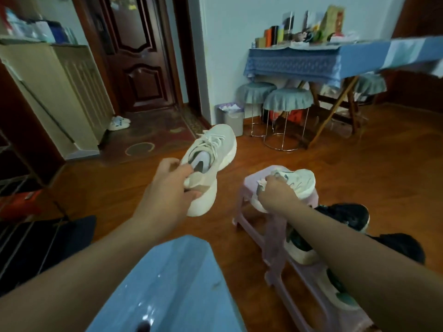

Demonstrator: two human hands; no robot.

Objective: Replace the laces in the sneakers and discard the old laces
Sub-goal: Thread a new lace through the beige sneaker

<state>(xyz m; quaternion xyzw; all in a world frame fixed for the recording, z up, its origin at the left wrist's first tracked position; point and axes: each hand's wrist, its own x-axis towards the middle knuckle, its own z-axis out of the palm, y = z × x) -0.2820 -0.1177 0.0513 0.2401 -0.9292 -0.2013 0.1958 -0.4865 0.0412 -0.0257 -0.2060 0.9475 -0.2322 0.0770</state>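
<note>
A cream-white knit sneaker with a thick foam sole (pixel 211 159) is held in the air above the wooden floor (pixel 359 178), gripped at its heel collar by the left hand (pixel 172 185), whose fingers (pixel 187 170) are curled into the opening with the thumb under the heel. Pale laces (pixel 212 140) are seen threaded and bunched over its tongue. A second cream-white sneaker (pixel 297 183) is rested on a small pink plastic stool (pixel 254 185), where it is grasped by the right hand (pixel 275 194), closed over its collar.

The sneakers are judged light, with soft, yielding uppers and firmer soles; the heel or the sole edge is likely the steadier hold, while the laces are best pinched near the eyelets.

Whether the second sneaker is laced cannot be told, since the hand covers it. No spare laces can be made out. A dark sneaker (pixel 345 216) is partly hidden behind the right forearm. A grey waste bin (pixel 231 121) is set by the wall, well apart.
</note>
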